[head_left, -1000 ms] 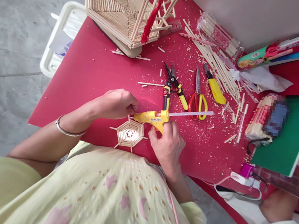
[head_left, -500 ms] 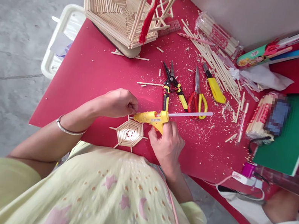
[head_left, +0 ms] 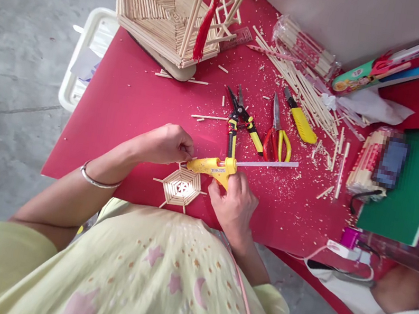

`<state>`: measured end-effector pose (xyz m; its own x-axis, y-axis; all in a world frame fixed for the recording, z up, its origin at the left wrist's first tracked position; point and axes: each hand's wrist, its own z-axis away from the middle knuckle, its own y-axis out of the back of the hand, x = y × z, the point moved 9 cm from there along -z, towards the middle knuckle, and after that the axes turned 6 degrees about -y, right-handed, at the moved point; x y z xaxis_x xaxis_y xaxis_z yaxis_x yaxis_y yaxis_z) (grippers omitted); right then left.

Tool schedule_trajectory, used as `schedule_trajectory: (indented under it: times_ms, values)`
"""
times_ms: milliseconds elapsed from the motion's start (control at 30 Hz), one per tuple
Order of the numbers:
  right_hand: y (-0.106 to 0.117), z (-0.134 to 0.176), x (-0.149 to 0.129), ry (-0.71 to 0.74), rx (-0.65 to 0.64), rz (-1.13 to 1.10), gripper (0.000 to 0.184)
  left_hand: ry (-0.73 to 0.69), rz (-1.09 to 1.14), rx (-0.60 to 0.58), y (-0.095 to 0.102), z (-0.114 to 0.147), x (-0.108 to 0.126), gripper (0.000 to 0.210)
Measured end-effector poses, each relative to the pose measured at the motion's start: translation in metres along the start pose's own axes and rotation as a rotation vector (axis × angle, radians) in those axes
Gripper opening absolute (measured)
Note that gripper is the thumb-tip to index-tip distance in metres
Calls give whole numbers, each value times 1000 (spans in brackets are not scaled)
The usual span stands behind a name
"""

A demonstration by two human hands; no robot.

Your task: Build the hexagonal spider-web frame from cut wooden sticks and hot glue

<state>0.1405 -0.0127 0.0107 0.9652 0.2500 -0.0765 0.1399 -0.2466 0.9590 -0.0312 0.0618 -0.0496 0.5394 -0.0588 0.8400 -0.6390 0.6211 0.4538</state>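
1. Hexagonal stick panel (head_left: 182, 189) lies flat on the red worktop (head_left: 131, 95), right at the edge in front of you, with bare spoke ends jutting past its rings of short sticks.
2. Your right hand (head_left: 234, 201) is wrapped around the grip of the yellow glue gun (head_left: 211, 168); a clear glue stick (head_left: 268, 164) pokes out of its back end.
3. Your left hand (head_left: 169, 145) is drawn into a narrow pinch just beside the nozzle, above the panel's far side. Whether your fingertips hold a small stick, you cannot tell from this view.
4. You appear to be at the gluing step, working at the panel's far edge; the nozzle hides the exact spot, so contact and fresh glue cannot be made out.
5. Your next move probably calls for a steady nozzle and a small dab, then a short stick pressed across two neighbouring spokes before the glue sets. Keep your left fingertips clear of the hot tip.
6. Beyond the gun you have the pliers (head_left: 240, 110) and scissors (head_left: 270, 145), with loose sticks (head_left: 298, 78) farther off.
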Motion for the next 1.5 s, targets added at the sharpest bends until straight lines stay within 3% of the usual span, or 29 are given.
schedule_trajectory:
  times_ms: [500,900,1500]
  values:
    - [6,4,2,4,42,0,11,12,8,44,-6,-4,0,18]
    - [9,12,12,-25,53,55,12,42,-3,7,-11,-2,2,16]
    - [20,21,30,-57,62,112,12,-64,-196,0,-21,-2,8,19]
